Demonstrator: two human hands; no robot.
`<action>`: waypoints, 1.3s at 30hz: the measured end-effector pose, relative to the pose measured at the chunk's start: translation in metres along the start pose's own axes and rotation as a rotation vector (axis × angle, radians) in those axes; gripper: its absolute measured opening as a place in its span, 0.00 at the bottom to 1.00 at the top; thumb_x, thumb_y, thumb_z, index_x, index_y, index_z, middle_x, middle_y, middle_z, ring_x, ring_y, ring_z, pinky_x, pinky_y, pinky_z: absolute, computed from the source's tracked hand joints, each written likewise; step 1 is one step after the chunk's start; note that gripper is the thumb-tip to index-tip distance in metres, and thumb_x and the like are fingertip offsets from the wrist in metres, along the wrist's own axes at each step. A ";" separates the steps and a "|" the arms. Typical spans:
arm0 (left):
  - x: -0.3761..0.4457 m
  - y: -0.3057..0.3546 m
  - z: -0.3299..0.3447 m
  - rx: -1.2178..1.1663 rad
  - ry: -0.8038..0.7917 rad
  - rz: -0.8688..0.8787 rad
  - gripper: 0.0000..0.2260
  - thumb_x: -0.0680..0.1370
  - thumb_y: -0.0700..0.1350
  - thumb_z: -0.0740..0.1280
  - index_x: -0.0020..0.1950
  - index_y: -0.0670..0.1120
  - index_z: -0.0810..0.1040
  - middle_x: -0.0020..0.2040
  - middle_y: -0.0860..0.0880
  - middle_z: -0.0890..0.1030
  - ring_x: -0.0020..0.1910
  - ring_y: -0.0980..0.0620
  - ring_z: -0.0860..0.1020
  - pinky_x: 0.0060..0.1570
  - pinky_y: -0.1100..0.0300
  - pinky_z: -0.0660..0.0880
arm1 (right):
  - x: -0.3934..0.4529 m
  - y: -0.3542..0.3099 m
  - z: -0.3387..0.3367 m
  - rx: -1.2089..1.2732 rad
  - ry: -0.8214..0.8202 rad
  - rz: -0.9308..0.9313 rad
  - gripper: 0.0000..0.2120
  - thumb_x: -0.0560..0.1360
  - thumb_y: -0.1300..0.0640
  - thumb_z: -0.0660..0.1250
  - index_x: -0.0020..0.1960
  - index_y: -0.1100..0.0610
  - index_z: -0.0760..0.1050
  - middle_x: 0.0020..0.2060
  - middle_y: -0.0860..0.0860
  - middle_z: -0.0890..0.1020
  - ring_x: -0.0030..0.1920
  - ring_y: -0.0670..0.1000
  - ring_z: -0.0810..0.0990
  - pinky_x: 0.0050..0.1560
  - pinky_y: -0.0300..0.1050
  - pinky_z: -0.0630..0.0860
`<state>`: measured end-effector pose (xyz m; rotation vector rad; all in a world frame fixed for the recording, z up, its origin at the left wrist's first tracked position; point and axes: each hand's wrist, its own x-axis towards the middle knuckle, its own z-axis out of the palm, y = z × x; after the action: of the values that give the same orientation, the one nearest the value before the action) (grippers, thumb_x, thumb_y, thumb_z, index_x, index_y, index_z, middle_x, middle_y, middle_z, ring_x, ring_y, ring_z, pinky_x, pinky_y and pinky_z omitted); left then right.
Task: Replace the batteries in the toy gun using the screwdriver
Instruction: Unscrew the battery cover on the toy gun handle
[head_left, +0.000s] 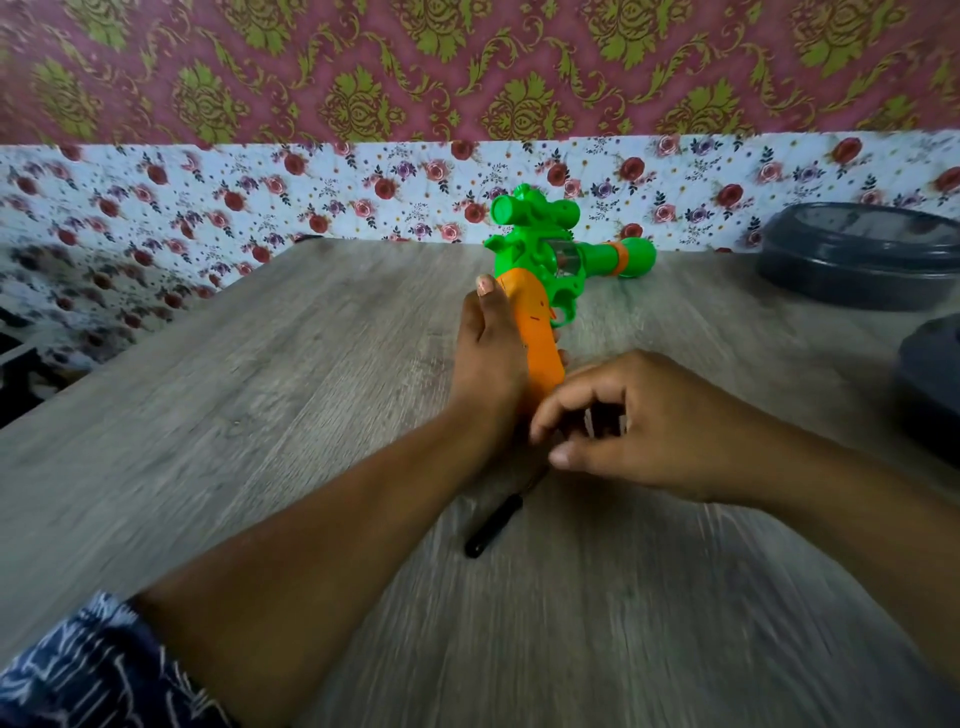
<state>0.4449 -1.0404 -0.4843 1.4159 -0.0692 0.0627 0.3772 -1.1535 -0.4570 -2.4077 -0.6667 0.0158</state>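
Gun (558, 260): barrel points right, orange plastic grip toward us, clasped by our left hand (488, 353); right hand (623, 426) curled, contents indiscernible.

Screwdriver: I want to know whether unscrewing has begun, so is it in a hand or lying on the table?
Lying on the table. The screwdriver rests flat below the right hand, gripped by neither hand.

Your left: open table (208, 415). Your right: containers (857, 254) crowd far edge. Screwdriver (493, 525) lies near centre.
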 end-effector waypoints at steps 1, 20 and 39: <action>0.001 0.001 0.001 -0.035 -0.009 -0.019 0.18 0.81 0.58 0.46 0.65 0.52 0.65 0.48 0.40 0.80 0.38 0.46 0.81 0.36 0.57 0.80 | 0.000 -0.002 0.001 0.002 -0.044 -0.014 0.09 0.68 0.59 0.73 0.44 0.46 0.81 0.34 0.49 0.81 0.31 0.43 0.75 0.35 0.36 0.71; 0.006 -0.007 -0.001 -0.044 -0.018 -0.014 0.26 0.80 0.62 0.44 0.68 0.49 0.67 0.44 0.44 0.81 0.33 0.53 0.82 0.34 0.60 0.80 | -0.001 0.011 -0.021 0.252 0.322 0.106 0.06 0.76 0.62 0.62 0.43 0.51 0.72 0.33 0.44 0.74 0.34 0.38 0.72 0.38 0.30 0.68; -0.008 -0.009 0.011 -0.007 -0.121 0.038 0.11 0.82 0.43 0.53 0.60 0.46 0.72 0.53 0.38 0.78 0.50 0.45 0.76 0.57 0.46 0.74 | 0.008 0.025 0.012 0.078 0.643 0.132 0.07 0.70 0.58 0.70 0.38 0.51 0.72 0.22 0.36 0.73 0.25 0.39 0.72 0.27 0.29 0.65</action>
<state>0.4374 -1.0530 -0.4918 1.4108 -0.1961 0.0076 0.3941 -1.1599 -0.4801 -2.1895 -0.2012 -0.6351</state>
